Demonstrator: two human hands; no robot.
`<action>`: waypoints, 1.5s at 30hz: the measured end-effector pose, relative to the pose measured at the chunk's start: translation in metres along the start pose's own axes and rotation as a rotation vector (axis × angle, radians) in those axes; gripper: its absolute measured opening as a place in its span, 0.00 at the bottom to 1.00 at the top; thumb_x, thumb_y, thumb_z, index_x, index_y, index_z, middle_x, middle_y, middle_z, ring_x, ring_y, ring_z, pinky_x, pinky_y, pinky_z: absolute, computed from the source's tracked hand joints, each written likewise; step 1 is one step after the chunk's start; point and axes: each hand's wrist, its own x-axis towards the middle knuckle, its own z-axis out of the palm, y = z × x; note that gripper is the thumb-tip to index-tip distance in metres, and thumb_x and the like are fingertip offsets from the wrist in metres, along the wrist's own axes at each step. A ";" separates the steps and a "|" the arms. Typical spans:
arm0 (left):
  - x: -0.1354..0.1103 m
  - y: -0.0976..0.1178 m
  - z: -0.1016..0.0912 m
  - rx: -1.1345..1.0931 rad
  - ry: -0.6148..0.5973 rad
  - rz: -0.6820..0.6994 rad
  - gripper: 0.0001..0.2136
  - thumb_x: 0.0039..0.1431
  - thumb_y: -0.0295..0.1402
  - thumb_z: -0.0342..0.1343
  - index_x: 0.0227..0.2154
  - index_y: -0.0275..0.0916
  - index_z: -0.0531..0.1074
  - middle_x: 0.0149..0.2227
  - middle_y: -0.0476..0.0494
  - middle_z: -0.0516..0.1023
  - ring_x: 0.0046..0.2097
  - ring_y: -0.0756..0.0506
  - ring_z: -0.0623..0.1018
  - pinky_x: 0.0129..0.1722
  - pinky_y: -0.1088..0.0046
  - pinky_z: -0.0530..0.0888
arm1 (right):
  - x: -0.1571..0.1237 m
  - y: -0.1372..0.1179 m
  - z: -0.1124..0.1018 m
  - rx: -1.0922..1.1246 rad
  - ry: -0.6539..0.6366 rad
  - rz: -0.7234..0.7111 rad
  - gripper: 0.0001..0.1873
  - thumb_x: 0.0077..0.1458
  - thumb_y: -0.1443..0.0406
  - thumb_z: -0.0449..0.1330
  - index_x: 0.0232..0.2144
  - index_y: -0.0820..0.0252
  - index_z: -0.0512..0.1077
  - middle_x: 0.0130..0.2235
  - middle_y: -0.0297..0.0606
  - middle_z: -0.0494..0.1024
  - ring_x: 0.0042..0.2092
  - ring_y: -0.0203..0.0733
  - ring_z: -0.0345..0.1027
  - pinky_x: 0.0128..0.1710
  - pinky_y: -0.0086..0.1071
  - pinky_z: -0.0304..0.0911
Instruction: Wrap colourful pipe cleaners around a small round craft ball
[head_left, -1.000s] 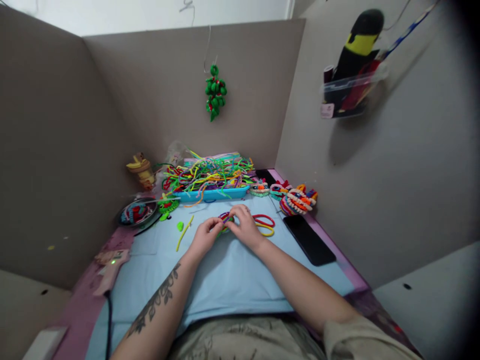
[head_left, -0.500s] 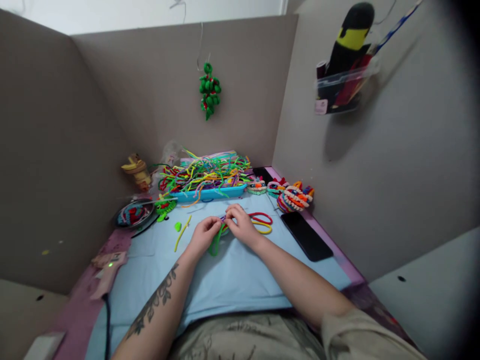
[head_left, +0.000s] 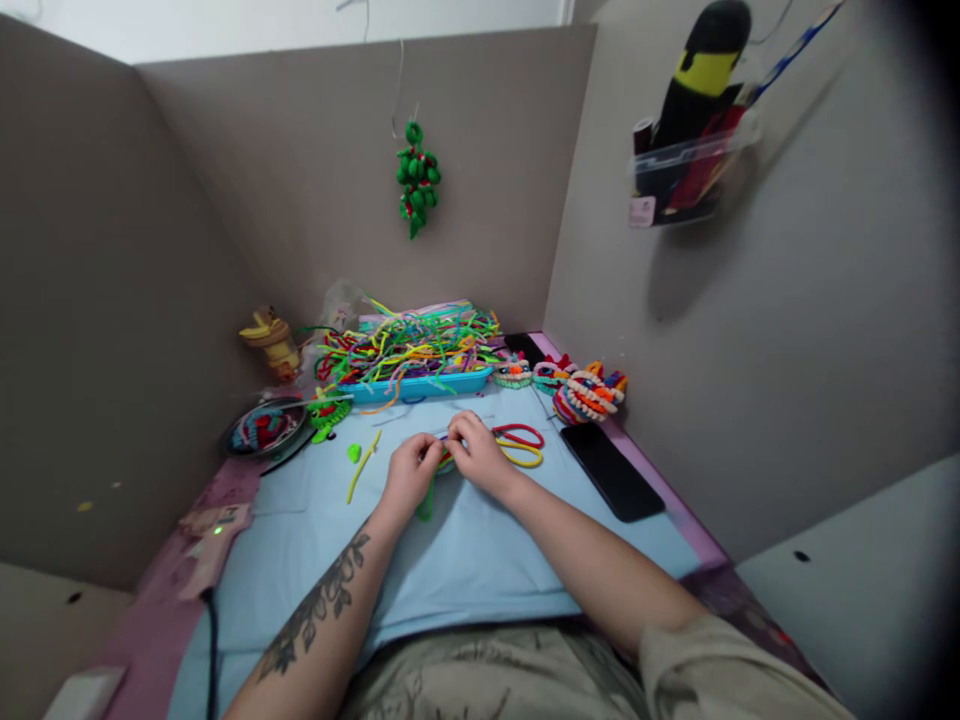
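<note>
My left hand (head_left: 414, 468) and my right hand (head_left: 478, 452) meet over the middle of the light blue cloth (head_left: 465, 560), fingertips pinched close together. Between them they hold pipe cleaners, mostly hidden by the fingers. A green pipe cleaner (head_left: 426, 505) hangs below my left hand. Out to the right of my right hand stick a red pipe cleaner loop (head_left: 529, 430) and a yellow pipe cleaner loop (head_left: 531, 462). Left of my hands, a short yellow pipe cleaner (head_left: 363, 468) and a small bright green piece (head_left: 354, 453) lie on the cloth.
A blue tray (head_left: 420, 388) heaped with colourful pipe cleaners stands at the back. A black phone (head_left: 611, 472) and finished fuzzy figures (head_left: 589, 395) lie at the right. A round dish (head_left: 262, 430) and a pink corded tool (head_left: 214, 550) are at the left. Partition walls enclose the table.
My left hand has turned slightly, and the green pipe cleaner under it shows less than before. My hands stay together in nearly the same place.
</note>
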 end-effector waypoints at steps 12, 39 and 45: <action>-0.006 0.007 -0.008 0.135 0.080 0.076 0.09 0.55 0.33 0.49 0.24 0.38 0.69 0.26 0.47 0.72 0.31 0.47 0.71 0.32 0.73 0.65 | 0.006 0.008 -0.015 -0.084 0.186 0.019 0.05 0.51 0.71 0.52 0.25 0.57 0.61 0.33 0.37 0.65 0.39 0.42 0.61 0.41 0.35 0.59; -0.002 0.000 -0.001 -0.241 0.294 -0.139 0.09 0.52 0.38 0.53 0.26 0.37 0.69 0.25 0.48 0.73 0.29 0.47 0.73 0.31 0.72 0.68 | 0.001 -0.012 0.003 0.365 -0.034 0.360 0.10 0.46 0.60 0.61 0.30 0.60 0.69 0.24 0.29 0.68 0.25 0.33 0.59 0.26 0.27 0.55; -0.004 -0.001 0.007 -0.186 0.277 -0.140 0.07 0.53 0.36 0.52 0.27 0.37 0.69 0.27 0.46 0.74 0.31 0.46 0.73 0.33 0.71 0.69 | -0.003 -0.028 0.018 0.475 0.044 0.372 0.10 0.48 0.59 0.60 0.27 0.61 0.68 0.23 0.29 0.66 0.25 0.33 0.59 0.26 0.27 0.55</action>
